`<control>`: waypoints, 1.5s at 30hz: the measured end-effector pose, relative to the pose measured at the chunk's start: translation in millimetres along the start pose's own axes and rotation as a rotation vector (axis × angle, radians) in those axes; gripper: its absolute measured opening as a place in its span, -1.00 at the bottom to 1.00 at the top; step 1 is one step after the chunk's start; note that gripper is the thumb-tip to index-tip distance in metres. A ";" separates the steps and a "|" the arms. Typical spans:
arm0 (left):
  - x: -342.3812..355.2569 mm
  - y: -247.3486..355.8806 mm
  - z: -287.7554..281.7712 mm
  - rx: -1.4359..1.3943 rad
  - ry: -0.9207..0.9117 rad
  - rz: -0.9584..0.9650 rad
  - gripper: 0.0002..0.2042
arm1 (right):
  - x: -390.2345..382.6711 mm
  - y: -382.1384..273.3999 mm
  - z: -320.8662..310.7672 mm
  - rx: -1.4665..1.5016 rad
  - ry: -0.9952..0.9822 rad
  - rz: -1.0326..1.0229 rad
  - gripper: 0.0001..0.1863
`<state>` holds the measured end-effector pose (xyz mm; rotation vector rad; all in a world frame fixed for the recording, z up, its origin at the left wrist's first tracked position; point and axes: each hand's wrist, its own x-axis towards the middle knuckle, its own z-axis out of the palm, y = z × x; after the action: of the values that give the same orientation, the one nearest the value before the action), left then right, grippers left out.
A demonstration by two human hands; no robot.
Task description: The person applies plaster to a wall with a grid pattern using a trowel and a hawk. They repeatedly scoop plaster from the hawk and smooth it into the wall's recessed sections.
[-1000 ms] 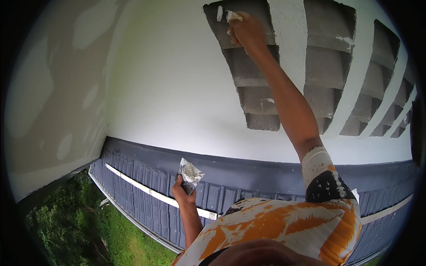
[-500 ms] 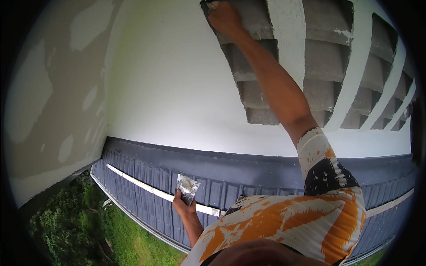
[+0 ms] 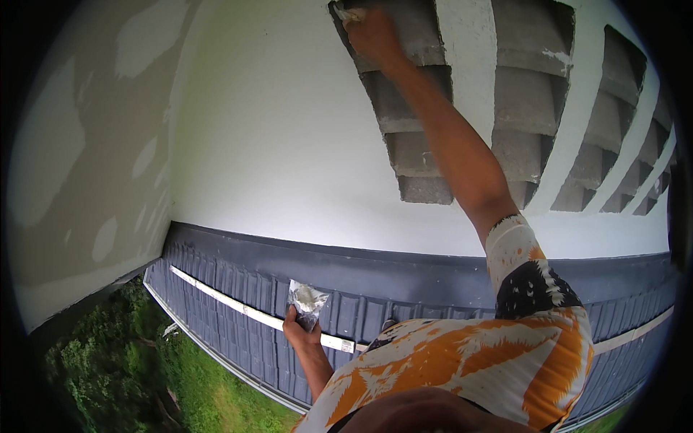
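Note:
My right hand (image 3: 374, 36) is raised to the upper left corner of a recess in the white wall (image 3: 289, 123). Its fingers are closed on a small pale tool (image 3: 351, 14), whose blade end I cannot make out; the hand is slightly blurred. Around it are the grey stepped blocks (image 3: 410, 97) of the leftmost opening. Low down, above the roof, my left hand (image 3: 300, 331) grips a thin silvery plate (image 3: 312, 319) by its lower end. A lump of whitish filler paste (image 3: 307, 296) lies on the plate.
Dark grey ribbed roof tiles (image 3: 249, 289) slope below the wall, with a long white batten (image 3: 238, 304) across them. Beyond the gutter edge (image 3: 209, 357) are grass and bushes far below. A patchy grey-and-white wall (image 3: 94, 144) stands at the left; more block-filled openings (image 3: 530, 94) lie right.
My right hand has moved slightly right and down along the top of the recess, showing more of the pale tool. My left hand and its plate have barely shifted.

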<state>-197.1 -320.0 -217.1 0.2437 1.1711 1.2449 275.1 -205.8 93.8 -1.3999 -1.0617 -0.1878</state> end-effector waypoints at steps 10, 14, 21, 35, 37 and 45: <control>2.4 2.1 12.2 -0.024 -0.125 0.006 -0.71 | 5.2 8.1 -12.8 -0.115 0.166 -0.090 -0.65; -3.8 1.6 7.7 -0.027 -0.055 0.016 -0.71 | -7.3 -10.5 -7.3 0.036 -0.035 -0.043 -0.66; 16.3 -5.0 -24.2 0.012 -0.090 0.034 -0.69 | 17.4 19.3 -9.1 0.070 0.149 -0.014 -0.78; -4.1 -1.5 -1.9 -0.038 -0.066 0.000 -0.69 | -25.4 -18.9 -9.1 -0.003 0.120 -0.074 -0.69; 0.9 -3.4 0.1 -0.069 -0.117 -0.013 -0.70 | -25.1 -19.8 -9.2 -0.013 0.221 0.018 -0.69; -7.2 -6.5 3.5 -0.050 -0.070 -0.001 -0.72 | -50.4 -18.3 8.5 -0.114 0.283 -0.087 -0.69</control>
<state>-189.5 -326.9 -216.2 0.2478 1.0789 1.2536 230.6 -226.3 70.3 -1.3821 -0.8870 -0.5019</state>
